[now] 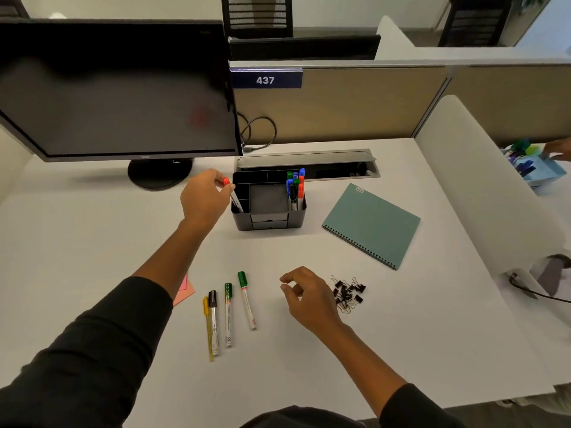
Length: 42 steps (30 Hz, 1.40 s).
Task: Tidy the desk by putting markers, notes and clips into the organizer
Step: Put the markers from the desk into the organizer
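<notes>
- Pinching a red-capped marker point(232, 193) near its cap, the left hand point(205, 196) holds it tilted at the left end of the black organizer point(268, 220); the marker's lower end dips into the organizer's left compartment
- Hovering above the white desk point(401, 335), the right hand point(309, 296) has its fingers loosely curled and grasps nothing; it sits just left of a heap of black binder clips point(347, 293)
- Standing upright in the organizer's right compartment is a bunch of markers point(296, 188) with green, blue and red caps; the middle square compartment looks bare
- Lying side by side on the desk near the front are a yellow pen point(208, 330), a black-capped marker point(213, 322) and two green-capped markers point(228, 313), the right one slightly apart from the rest
- Peeking out from under the left sleeve point(92, 350) is a pink note point(184, 290)
- Resting to the right of the organizer is a teal spiral notebook point(372, 225); a dark monitor point(117, 97) stands at the back left
</notes>
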{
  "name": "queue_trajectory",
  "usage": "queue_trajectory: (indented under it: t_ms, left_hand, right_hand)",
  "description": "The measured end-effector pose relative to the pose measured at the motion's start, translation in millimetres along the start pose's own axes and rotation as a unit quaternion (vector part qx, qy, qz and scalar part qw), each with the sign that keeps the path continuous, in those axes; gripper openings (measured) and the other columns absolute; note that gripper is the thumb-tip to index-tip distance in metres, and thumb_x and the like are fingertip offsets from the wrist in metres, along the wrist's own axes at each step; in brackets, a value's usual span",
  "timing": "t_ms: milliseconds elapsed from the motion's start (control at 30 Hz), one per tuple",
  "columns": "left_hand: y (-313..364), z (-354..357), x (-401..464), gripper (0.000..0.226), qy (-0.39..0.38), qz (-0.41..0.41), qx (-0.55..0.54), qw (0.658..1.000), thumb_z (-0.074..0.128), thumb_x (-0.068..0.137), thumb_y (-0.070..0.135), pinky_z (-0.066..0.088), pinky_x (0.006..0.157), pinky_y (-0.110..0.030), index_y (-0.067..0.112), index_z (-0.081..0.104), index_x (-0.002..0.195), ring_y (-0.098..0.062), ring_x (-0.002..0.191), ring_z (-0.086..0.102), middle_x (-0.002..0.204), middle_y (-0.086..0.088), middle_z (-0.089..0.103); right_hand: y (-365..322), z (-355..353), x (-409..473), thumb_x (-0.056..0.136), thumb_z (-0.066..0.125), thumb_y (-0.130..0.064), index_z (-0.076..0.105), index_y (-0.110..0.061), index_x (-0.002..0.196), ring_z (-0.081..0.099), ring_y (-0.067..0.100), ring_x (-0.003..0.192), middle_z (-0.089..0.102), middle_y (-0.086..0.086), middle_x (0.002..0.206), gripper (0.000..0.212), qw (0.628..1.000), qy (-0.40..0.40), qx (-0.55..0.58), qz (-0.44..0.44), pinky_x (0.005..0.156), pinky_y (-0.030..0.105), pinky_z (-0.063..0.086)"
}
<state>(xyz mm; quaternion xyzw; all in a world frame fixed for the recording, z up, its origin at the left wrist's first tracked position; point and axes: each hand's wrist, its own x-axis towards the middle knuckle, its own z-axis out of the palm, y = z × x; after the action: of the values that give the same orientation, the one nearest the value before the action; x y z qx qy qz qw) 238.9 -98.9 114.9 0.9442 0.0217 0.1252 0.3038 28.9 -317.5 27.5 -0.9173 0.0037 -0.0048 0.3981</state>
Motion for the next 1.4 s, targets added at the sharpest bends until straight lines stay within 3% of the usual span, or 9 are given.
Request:
queue_trajectory:
  t_ms: [167, 367, 567, 733, 867, 967, 1133, 1267, 1400]
  left_hand:
    - [-9, 11, 6, 0.019, -0.030, -0.011, 0.019, 0.999, 0.072, 0.093, 0.035, 0.050, 0.069, -0.031, 0.017, 0.076, 0.099, -0.020, 0.083, 0.067, 0.092, -0.001, 0.076]
    - [-16, 17, 13, 0.024, -0.062, -0.018, 0.050, 0.997, 0.071, 0.095, 0.035, 0.046, 0.066, -0.030, 0.014, 0.081, 0.100, -0.022, 0.081, 0.068, 0.093, -0.005, 0.077]
    - [-26, 18, 10, 0.027, -0.056, -0.029, 0.042, 0.997, 0.071, 0.095, 0.033, 0.055, 0.076, -0.033, 0.013, 0.078, 0.113, -0.024, 0.091, 0.070, 0.106, -0.006, 0.078]
    - [-34, 7, -3, 0.036, -0.045, -0.040, 0.023, 0.998, 0.071, 0.095, 0.040, 0.055, 0.084, -0.034, 0.013, 0.076, 0.118, -0.024, 0.099, 0.071, 0.111, -0.005, 0.077]
    - [-49, -2, -35, 0.030, -0.047, -0.059, 0.003, 0.997, 0.072, 0.093, 0.039, 0.052, 0.078, -0.030, 0.015, 0.076, 0.112, -0.022, 0.096, 0.071, 0.103, -0.002, 0.077]
    - [-59, -2, -69, 0.030, -0.099, -0.101, -0.012, 0.990, 0.072, 0.092, 0.042, 0.049, 0.077, -0.029, 0.018, 0.075, 0.110, -0.020, 0.093, 0.070, 0.097, 0.000, 0.075]
    - [-72, -6, -117, 0.044, -0.209, -0.162, -0.064, 0.962, 0.071, 0.090, 0.054, 0.060, 0.089, -0.041, 0.020, 0.074, 0.118, -0.016, 0.082, 0.075, 0.097, -0.001, 0.079]
    - [-59, -19, -131, 0.029, -0.172, -0.155, -0.177, 0.957, 0.075, 0.092, 0.038, 0.062, 0.083, -0.041, 0.016, 0.076, 0.112, -0.013, 0.071, 0.076, 0.088, 0.002, 0.079]
    - [-42, -36, -124, 0.025, -0.110, -0.163, -0.227, 0.954, 0.077, 0.091, 0.032, 0.058, 0.079, -0.025, 0.015, 0.075, 0.110, -0.013, 0.075, 0.077, 0.088, 0.002, 0.078]
  right_hand:
    - [-8, 12, 2, 0.096, 0.066, -0.029, 0.070, -0.027, 0.110, 0.059, -0.005, 0.070, 0.066, -0.018, 0.106, 0.014, 1.000, -0.028, -0.004, -0.001, 0.067, 0.012, 0.047]
    - [-20, 31, 7, 0.097, 0.063, -0.033, 0.070, -0.024, 0.112, 0.062, 0.005, 0.076, 0.067, -0.013, 0.103, 0.018, 0.996, -0.083, -0.030, 0.009, 0.073, 0.024, 0.053]
    - [-43, 63, 12, 0.095, 0.067, -0.030, 0.063, -0.014, 0.117, 0.063, 0.022, 0.101, 0.066, 0.004, 0.112, 0.027, 0.986, -0.140, -0.063, 0.062, 0.081, 0.029, 0.046]
    - [-57, 81, 15, 0.095, 0.070, -0.025, 0.055, -0.011, 0.117, 0.064, 0.027, 0.102, 0.063, 0.008, 0.114, 0.031, 0.977, -0.163, -0.099, 0.090, 0.074, 0.027, 0.039]
    - [-63, 82, 16, 0.094, 0.066, -0.011, 0.054, -0.010, 0.116, 0.062, 0.024, 0.091, 0.062, 0.007, 0.107, 0.026, 0.976, -0.165, -0.114, 0.085, 0.064, 0.023, 0.037]
    - [-67, 77, 18, 0.090, 0.065, -0.012, 0.053, -0.014, 0.117, 0.055, 0.019, 0.079, 0.064, 0.004, 0.104, 0.029, 0.979, -0.151, -0.098, 0.095, 0.062, 0.024, 0.040]
    - [-81, 61, 28, 0.091, 0.071, -0.024, 0.050, -0.025, 0.121, 0.060, 0.012, 0.072, 0.066, -0.007, 0.094, 0.037, 0.994, -0.074, -0.059, 0.048, 0.058, 0.019, 0.038]
    - [-96, 51, 40, 0.090, 0.071, -0.023, 0.053, -0.025, 0.117, 0.059, 0.011, 0.063, 0.064, -0.009, 0.087, 0.033, 0.999, -0.028, -0.041, -0.010, 0.055, 0.016, 0.043]
    - [-109, 43, 48, 0.092, 0.070, -0.026, 0.054, -0.025, 0.119, 0.063, 0.013, 0.066, 0.069, -0.008, 0.094, 0.031, 0.998, -0.007, -0.029, -0.063, 0.058, 0.022, 0.051]
